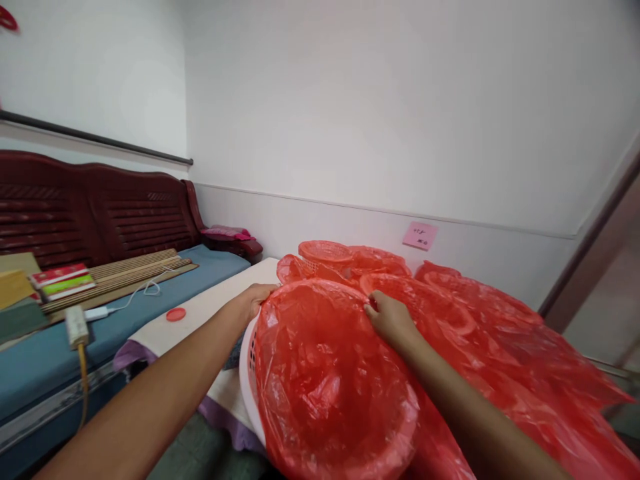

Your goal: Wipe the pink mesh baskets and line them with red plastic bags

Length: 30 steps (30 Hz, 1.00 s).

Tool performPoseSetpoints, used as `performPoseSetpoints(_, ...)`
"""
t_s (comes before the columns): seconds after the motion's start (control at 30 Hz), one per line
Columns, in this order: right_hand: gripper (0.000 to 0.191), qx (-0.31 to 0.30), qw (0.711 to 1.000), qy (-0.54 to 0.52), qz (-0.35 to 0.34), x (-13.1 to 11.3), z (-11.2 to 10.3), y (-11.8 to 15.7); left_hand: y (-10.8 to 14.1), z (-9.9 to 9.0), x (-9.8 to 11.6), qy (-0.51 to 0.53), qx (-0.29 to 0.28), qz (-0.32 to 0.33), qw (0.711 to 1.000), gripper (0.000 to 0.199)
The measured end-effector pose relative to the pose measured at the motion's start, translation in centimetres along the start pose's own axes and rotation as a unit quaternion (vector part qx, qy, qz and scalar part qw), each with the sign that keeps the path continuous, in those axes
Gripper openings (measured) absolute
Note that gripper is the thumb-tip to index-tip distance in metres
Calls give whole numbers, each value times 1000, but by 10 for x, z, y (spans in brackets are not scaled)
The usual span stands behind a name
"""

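A pale pink plastic basket (249,383) with a perforated wall is tilted toward me, lined with a red plastic bag (330,373) that folds over its rim. My left hand (260,295) is closed on the bag at the far left of the rim, fingers partly hidden behind it. At the far right of the rim, my right hand (390,317) pinches the bag, with thumb and fingers closed. Behind stand several other baskets (327,252) covered in red plastic bags, which spread out to the right.
A white table (205,298) with a purple-edged cover holds a small red disc (175,314). At left, a dark wooden sofa (100,207) bears a blue cushion, a rolled mat and a power strip (77,327). A pink note (420,236) is on the wall.
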State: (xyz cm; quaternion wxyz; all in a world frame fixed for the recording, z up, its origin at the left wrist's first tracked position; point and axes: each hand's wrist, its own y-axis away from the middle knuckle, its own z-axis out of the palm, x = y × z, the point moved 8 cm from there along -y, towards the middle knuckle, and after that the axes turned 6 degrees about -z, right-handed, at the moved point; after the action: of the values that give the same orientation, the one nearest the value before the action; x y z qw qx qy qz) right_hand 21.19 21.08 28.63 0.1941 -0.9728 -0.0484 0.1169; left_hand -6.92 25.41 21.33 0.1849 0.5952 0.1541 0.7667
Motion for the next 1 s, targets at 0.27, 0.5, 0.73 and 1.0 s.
performPoseSetpoints(0.27,18,-34,998,51,26,15,13,-5,52,-38,34,-255,231,242,907,32)
performPoseSetpoints(0.5,18,-38,997,50,51,22,16,-8,105,5,14,-447,184,331,811,40)
performPoseSetpoints(0.73,18,-28,997,48,52,20,12,-2,79,-28,3,-390,180,242,870,23)
performPoseSetpoints(1.0,19,-37,996,54,59,24,16,-2,73,-62,-30,-200,108,115,967,27)
